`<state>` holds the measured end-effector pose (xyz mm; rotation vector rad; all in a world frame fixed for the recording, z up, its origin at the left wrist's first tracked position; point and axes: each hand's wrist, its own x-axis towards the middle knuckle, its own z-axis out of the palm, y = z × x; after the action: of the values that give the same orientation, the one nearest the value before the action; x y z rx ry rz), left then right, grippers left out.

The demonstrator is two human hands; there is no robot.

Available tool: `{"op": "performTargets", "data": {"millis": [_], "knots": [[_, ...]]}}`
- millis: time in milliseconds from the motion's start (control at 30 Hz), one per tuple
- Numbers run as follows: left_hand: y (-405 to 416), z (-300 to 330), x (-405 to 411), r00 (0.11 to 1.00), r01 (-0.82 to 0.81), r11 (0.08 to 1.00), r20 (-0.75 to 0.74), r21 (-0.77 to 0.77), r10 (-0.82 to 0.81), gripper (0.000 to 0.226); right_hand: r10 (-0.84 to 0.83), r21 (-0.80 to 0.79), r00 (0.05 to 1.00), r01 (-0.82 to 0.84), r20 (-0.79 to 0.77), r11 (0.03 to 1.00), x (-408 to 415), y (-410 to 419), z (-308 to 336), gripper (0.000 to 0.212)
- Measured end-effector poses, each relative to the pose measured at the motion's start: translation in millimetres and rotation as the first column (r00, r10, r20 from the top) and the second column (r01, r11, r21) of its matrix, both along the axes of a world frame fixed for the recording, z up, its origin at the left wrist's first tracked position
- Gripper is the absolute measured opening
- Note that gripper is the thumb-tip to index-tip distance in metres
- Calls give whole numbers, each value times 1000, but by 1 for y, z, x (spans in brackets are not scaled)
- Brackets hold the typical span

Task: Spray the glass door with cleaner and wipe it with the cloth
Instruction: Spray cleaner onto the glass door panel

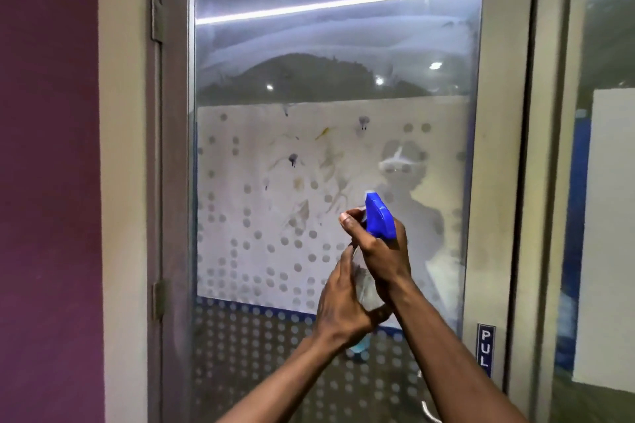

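The glass door (330, 55) fills the middle of the head view, with a frosted dotted panel (261, 203) across its middle that carries yellowish smears and dark drips. A clear spray bottle with a blue trigger head (378, 216) is held upright in front of the panel, nozzle towards the glass. My right hand (374, 251) grips the bottle's neck with fingers curled round the trigger. My left hand (340, 302) grips the bottle's lower body; a little blue liquid (359, 345) shows below it. No cloth is in view.
A purple wall (48, 182) and the hinged door frame (156, 182) stand at the left. A blue PULL sign (485, 348) and a metal handle (427, 405) sit at the door's lower right. Another glass panel (601, 182) is at the far right.
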<state>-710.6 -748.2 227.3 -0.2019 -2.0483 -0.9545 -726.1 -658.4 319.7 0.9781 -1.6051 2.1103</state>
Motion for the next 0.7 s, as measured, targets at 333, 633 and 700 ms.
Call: {"op": "performTargets", "data": {"millis": [333,633,700], "knots": [[-24,32,-30,999,43,993,7,-108,-43,105,-74,-175,971,115,226,978,-20,-31,30,41],[-14,43,-36,992,127,985,34,-113,-124,110,-146,-119,985,157,96,981,-31,-14,35,24],[-11,49,-37,992,124,981,42,-146,-119,109,-144,-156,983,161,116,975,-34,-11,38,29]]}}
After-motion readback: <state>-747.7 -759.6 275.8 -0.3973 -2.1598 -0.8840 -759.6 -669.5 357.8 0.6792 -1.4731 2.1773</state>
